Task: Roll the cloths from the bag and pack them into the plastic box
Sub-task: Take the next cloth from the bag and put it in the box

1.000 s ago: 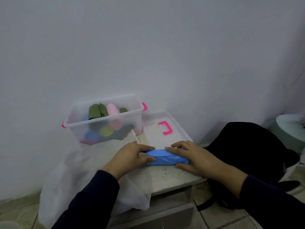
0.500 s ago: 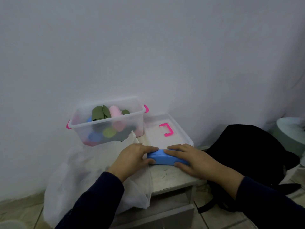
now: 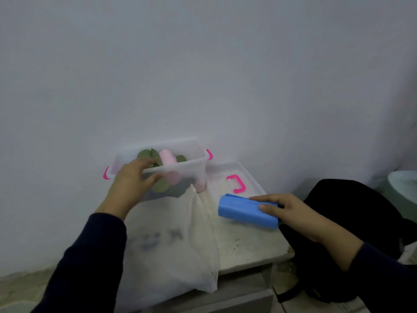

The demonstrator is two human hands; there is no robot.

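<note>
Resting on the small pale tabletop (image 3: pixel 246 247), your right hand (image 3: pixel 293 213) clamps the far-right end of the rolled bright-blue cloth (image 3: pixel 243 210): index finger laid along its top, thumb pressed on its near side. The roll lies flat on the table, its free end pointing away from that hand toward the box. Just beyond your right fingertips sits the clear plastic lid with the pink handle (image 3: pixel 236 184), flat on the table and beside the box.

Your left hand (image 3: pixel 133 181) is raised at the near wall of the clear plastic box with pink side latches (image 3: pixel 194 166). Fingers reach over the rim, thumb sits against the outside of the wall; the view is blurred, so whether the hand actually grips the rim cannot be told. It holds no cloth.

Inside the box, past your left fingers, stand the rolled cloths: an olive-green roll (image 3: pixel 144 154), a pink roll (image 3: pixel 168 159) just to its right, another green one (image 3: pixel 180 158) behind that. More rolls show dimly through the wall lower down.

Below your left wrist the white translucent fabric bag (image 3: pixel 171 245) hangs over the near-left edge of the table, its top edge touching the front of the box. A black backpack (image 3: pixel 352 213) lies off the table, under and behind your right forearm. Both sleeves are dark navy.
</note>
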